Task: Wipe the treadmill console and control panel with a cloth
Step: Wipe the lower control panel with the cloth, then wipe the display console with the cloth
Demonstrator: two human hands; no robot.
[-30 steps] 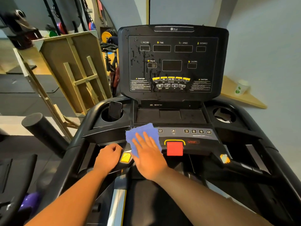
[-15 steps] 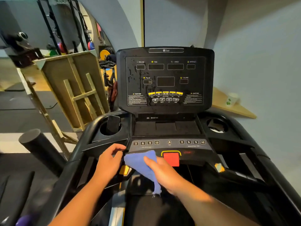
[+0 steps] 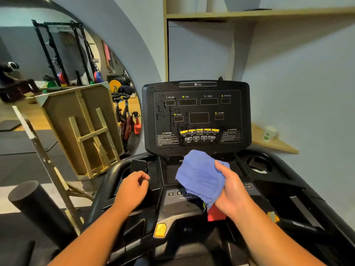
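Above the lower control panel (image 3: 184,194), the right hand (image 3: 233,194) holds the blue cloth (image 3: 199,175) lifted clear of the surface, thumb pinching it against the palm. The cloth hangs bunched, its long axis slanting from upper left, toward the upright console (image 3: 196,116), down to a frayed corner just over the red stop button (image 3: 216,215). The left hand (image 3: 132,189) hovers loosely curled, holding nothing, near the left cup holder (image 3: 138,166).

Paper cup (image 3: 269,133) on wooden shelf (image 3: 276,144); upturned wooden table (image 3: 84,129) beside squat rack (image 3: 61,54).
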